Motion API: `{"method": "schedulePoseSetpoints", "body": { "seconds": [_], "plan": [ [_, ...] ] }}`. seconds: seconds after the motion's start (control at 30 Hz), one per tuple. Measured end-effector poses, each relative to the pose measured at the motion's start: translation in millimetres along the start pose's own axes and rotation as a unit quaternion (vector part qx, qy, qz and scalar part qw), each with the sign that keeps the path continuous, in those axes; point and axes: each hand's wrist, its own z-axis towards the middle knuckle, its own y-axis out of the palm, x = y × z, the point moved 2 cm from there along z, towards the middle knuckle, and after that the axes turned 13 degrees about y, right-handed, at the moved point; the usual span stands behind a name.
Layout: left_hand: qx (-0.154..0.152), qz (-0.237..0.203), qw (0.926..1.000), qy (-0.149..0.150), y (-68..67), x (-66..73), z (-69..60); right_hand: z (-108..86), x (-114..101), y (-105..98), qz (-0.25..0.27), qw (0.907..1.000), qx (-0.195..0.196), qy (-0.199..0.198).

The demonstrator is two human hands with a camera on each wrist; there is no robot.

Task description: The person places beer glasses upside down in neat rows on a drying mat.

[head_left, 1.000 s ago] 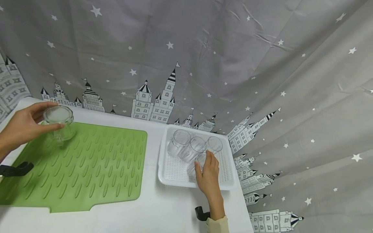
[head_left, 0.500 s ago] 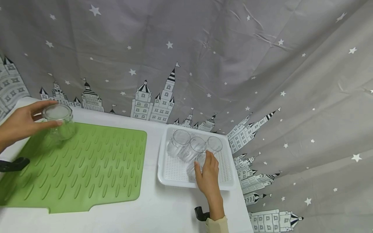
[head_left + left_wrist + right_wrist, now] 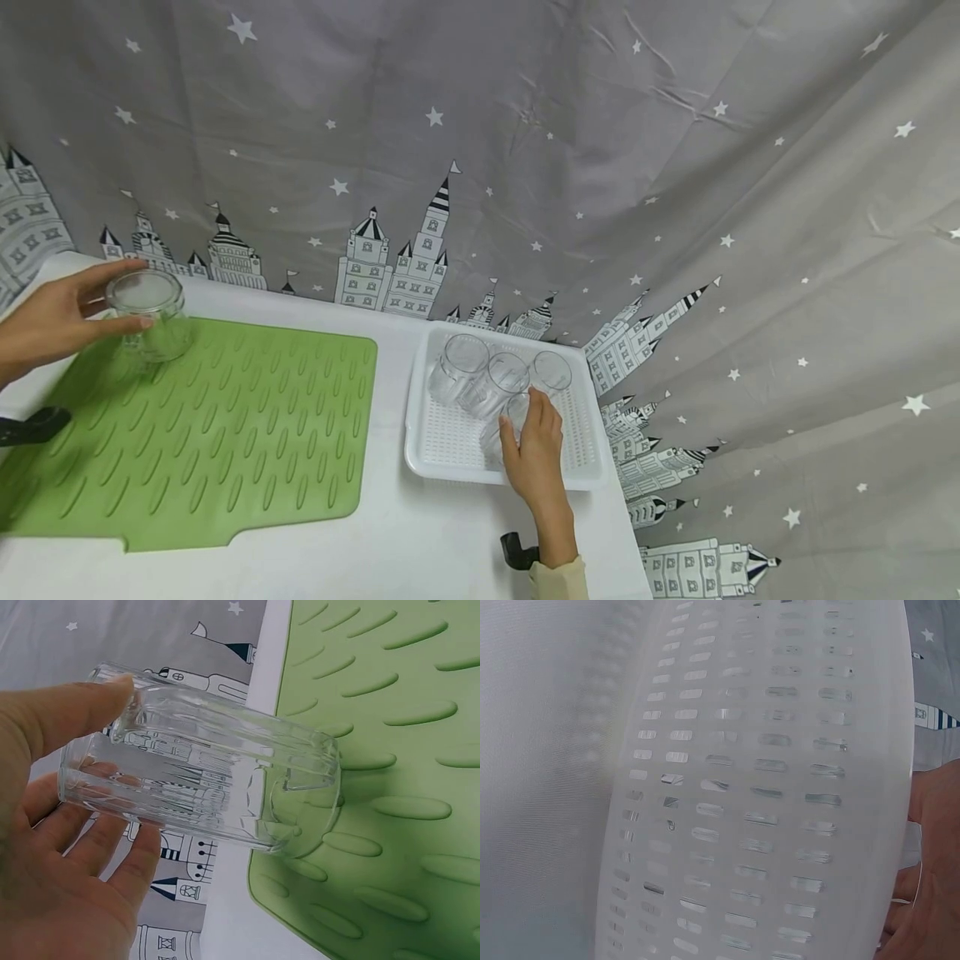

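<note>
The left hand (image 3: 56, 321) is at 9 o'clock in the head view, its thumb and fingers grasping one end of a clear drinking glass (image 3: 161, 329). The left wrist view shows the thumb pressed to one side of the wall and fingertips (image 3: 142, 847) against the other. This drinking glass is above the 11 o'clock part of a green drying mat (image 3: 247, 433); whether its lower end touches the mat I cannot tell. The mat has raised oval ridges and lies at 8 o'clock on a white table (image 3: 420, 542).

Toward 5 o'clock from the centre is a white perforated basket (image 3: 585, 475) with four clear glasses inside. The right hand (image 3: 536, 454) reaches in over the basket's 6 o'clock rim, its thumb and fingers grasping the nearest glass (image 3: 491, 437). From that one, the first glass (image 3: 446, 379) is at 10 o'clock, the second glass (image 3: 483, 392) at 12 and the third glass (image 3: 553, 371) at 1. The right wrist view is mostly filled by the basket's slotted outer wall, with part of the hand along its 4 o'clock edge.

A pale sleeve (image 3: 561, 581) covers the right forearm. A black wrist mount (image 3: 519, 552) shows beside that wrist. From 9 through 12 to 4 o'clock hangs a grey curtain (image 3: 495, 125) printed with stars and castles.
</note>
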Motion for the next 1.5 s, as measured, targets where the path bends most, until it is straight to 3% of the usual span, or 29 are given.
{"method": "schedulePoseSetpoints", "body": {
  "seconds": [0.4,0.6,0.77,0.87,1.07,1.13,1.27,1.37,1.5],
  "plan": [
    [0.056,-0.033,0.9979,0.009,6.9,3.2,-19.0,-0.5,-1.1,1.0,-0.002,1.0000,-0.004,0.000],
    [0.098,-0.054,0.9935,0.018,17.1,-13.3,-33.7,-1.3,-1.1,0.8,-0.004,0.9999,-0.009,0.005],
    [0.134,-0.030,0.9906,0.007,34.9,-28.9,-60.2,-1.3,-0.5,0.7,-0.006,0.9999,-0.011,0.009],
    [0.177,-0.004,0.9841,0.013,45.1,-32.9,-79.3,-1.3,-0.3,0.8,-0.005,0.9999,-0.010,0.009],
    [0.245,0.025,0.9691,0.011,58.1,-18.3,-116.5,-1.1,0.1,1.2,-0.005,1.0000,-0.001,0.000],
    [0.248,0.031,0.9682,0.001,62.4,-14.8,-127.9,-0.9,-0.1,1.0,-0.005,1.0000,0.001,-0.002],
    [0.240,0.068,0.9681,-0.020,69.8,-21.6,-148.3,-0.7,-0.9,0.3,-0.006,1.0000,-0.003,0.003],
    [0.248,0.099,0.9637,-0.005,74.6,-30.5,-159.2,-0.7,-0.9,-0.2,-0.006,0.9999,-0.007,0.005],
    [0.258,0.084,0.9623,0.015,85.6,-42.1,-167.6,0.1,1.6,0.0,-0.005,0.9999,-0.009,0.009]
  ]
}}
